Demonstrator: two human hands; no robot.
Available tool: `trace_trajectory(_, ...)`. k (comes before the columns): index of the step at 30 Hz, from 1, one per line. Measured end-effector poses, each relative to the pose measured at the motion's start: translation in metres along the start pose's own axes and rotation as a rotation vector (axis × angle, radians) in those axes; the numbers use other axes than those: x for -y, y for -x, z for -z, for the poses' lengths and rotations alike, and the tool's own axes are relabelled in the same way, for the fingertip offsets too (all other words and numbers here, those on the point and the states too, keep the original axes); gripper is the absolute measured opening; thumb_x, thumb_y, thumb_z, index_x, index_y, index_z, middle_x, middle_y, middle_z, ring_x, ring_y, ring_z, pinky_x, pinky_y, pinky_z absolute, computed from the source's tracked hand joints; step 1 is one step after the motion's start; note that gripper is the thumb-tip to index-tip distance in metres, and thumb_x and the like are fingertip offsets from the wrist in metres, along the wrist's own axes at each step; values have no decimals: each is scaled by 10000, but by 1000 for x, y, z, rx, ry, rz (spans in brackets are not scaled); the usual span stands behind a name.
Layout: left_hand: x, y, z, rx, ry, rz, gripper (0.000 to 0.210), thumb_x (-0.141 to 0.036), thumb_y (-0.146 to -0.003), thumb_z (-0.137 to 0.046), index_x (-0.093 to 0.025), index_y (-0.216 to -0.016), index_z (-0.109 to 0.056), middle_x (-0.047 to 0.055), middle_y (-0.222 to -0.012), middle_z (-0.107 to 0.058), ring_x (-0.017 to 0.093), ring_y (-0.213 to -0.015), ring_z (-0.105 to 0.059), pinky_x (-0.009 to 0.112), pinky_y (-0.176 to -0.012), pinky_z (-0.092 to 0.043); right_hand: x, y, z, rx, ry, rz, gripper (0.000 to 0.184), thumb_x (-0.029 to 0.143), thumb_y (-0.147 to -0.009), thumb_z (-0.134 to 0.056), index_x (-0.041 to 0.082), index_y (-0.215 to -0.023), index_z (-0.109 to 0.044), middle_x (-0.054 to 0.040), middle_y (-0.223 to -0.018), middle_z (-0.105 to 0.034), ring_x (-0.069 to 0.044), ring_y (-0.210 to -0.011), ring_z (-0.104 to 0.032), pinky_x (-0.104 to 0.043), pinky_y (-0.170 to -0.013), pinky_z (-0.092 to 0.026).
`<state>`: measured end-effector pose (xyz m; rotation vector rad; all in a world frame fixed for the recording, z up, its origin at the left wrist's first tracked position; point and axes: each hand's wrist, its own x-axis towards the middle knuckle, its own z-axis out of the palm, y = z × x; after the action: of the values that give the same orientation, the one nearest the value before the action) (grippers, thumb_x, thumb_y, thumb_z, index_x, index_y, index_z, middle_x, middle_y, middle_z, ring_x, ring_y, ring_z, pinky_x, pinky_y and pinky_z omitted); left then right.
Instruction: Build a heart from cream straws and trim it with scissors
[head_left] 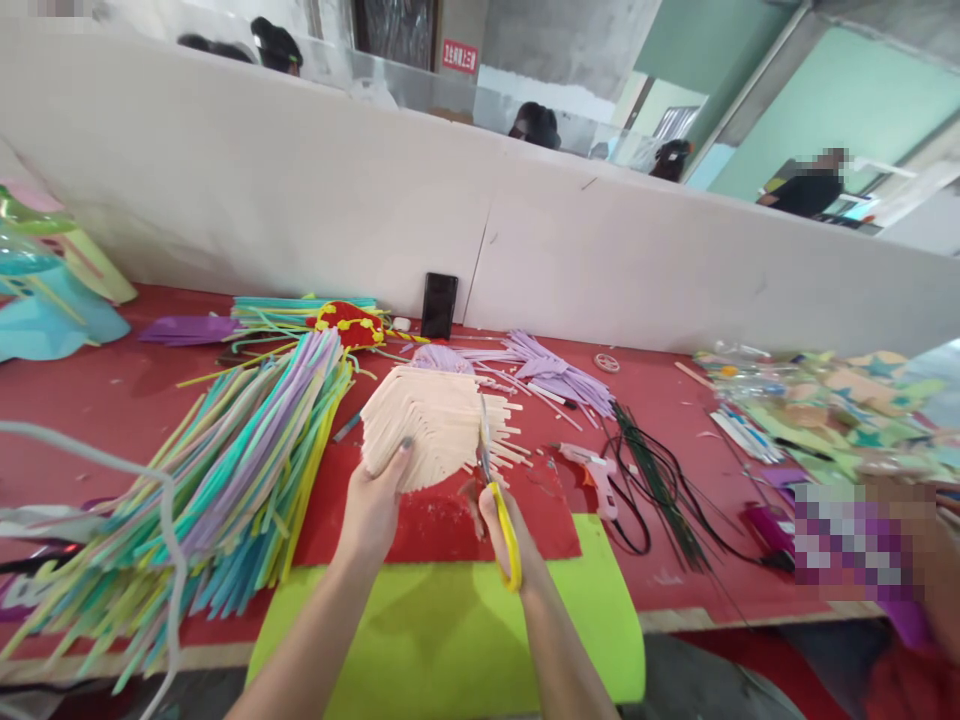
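My left hand [379, 500] grips the left lower edge of a cream leaf-shaped piece [424, 420] made of fuzzy strips laid side by side, thumb on top. My right hand [510, 535] is closed round the yellow handles of a pair of scissors [508, 560]. The metal blades stand along the right side of the cream piece, where uneven strip ends stick out past them. Beneath lies a red sheet [450, 535], partly over a yellow-green mat [435, 630].
Bundled coloured pipe cleaners [232, 460] cover the left. A black phone [439, 305] leans on the white partition [600, 260]. Purple stems [559, 375], a pink glue gun [596, 475] and dark green wires [660, 490] lie to the right. A person's arm [930, 560] is at far right.
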<state>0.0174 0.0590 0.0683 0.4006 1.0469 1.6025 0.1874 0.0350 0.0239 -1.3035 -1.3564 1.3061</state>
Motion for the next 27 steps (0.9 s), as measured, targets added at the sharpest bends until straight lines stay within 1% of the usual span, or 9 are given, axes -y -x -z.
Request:
trace_trajectory(3, 1, -2, 5, 14, -17, 9, 519, -317, -654, -836, -126, -1111, -679, 115, -1213, -685, 268, -1190, -604, 385, -1048, -459, -1, -1, 0, 44, -47, 24, 537, 695, -880, -402, 198, -976, -582, 25, -655, -400, -132, -585, -403, -268, -538, -349)
trace_trajectory(6, 3, -3, 10, 30, -68, 10, 533, -345, -647, -838, -115, -1103, -687, 126, -1203, -688, 290, -1173, -613, 420, -1056, -450, -1, -3, -1, 35, -51, 30, 554, 720, -871, -377, 206, -924, -577, 15, -661, -403, -149, -599, -418, -288, -554, -367)
trace_trajectory(10, 3, -5, 13, 32, -133, -24, 563, -373, -633, -842, -105, -1105, -692, 131, -1204, -686, 296, -1158, -620, 434, -1068, -431, 4, -3, 1, 49, -48, 45, 527, 708, -868, -406, 211, -961, -554, 11, -687, -430, -139, -581, -394, -284, -535, -348)
trace_trajectory(12, 1, -7, 13, 26, -157, -34, 572, -389, -617, -847, -105, -1091, -699, 129, -1185, -695, 299, -1154, -622, 434, -1056, -442, 7, -2, 2, 64, -48, 49, 497, 694, -876, -411, 212, -918, -525, 17, -686, -428, -126, -567, -371, -276, -525, -329)
trace_trajectory(15, 0, -9, 14, 27, -196, -42, 583, -414, -607, -844, -111, -1086, -705, 125, -1139, -714, 303, -1133, -633, 434, -1021, -471, 9, 0, 3, 63, -51, 43, 483, 689, -885, -399, 216, -812, -461, 34, -646, -389, -112, -542, -341, -265, -514, -310)
trace_trajectory(18, -1, -10, 16, 38, -212, -46, 580, -425, -624, -832, -108, -1093, -704, 130, -1136, -714, 306, -1114, -642, 444, -1012, -475, 9, 0, 3, 56, -51, 29, 499, 707, -869, -409, 216, -786, -438, 48, -622, -361, -101, -519, -320, -254, -502, -296)
trace_trajectory(21, -3, -11, 16, 44, -224, -50, 580, -420, -624, -833, -108, -1096, -705, 127, -1123, -719, 304, -1109, -644, 445, -1023, -463, 7, 0, 4, 49, -39, 21, 514, 718, -856, -423, 208, -833, -480, 50, -625, -367, -101, -521, -338, -250, -503, -307)
trace_trajectory(24, -5, -13, 17, 40, -227, -53, 562, -411, -621, -837, -115, -1082, -712, 111, -1087, -732, 291, -1090, -652, 432, -1026, -459, 5, 0, 6, 57, -23, 26, 532, 705, -862, -429, 196, -953, -557, 28, -667, -416, -121, -564, -405, -262, -534, -358)
trace_trajectory(27, -5, -15, 17, 45, -220, -56, 554, -408, -629, -832, -115, -1083, -713, 107, -1085, -733, 284, -1090, -651, 429, -1031, -453, 5, 0, 7, 76, -13, 45, 526, 678, -885, -414, 202, -1033, -582, 12, -695, -442, -141, -598, -442, -283, -565, -388)
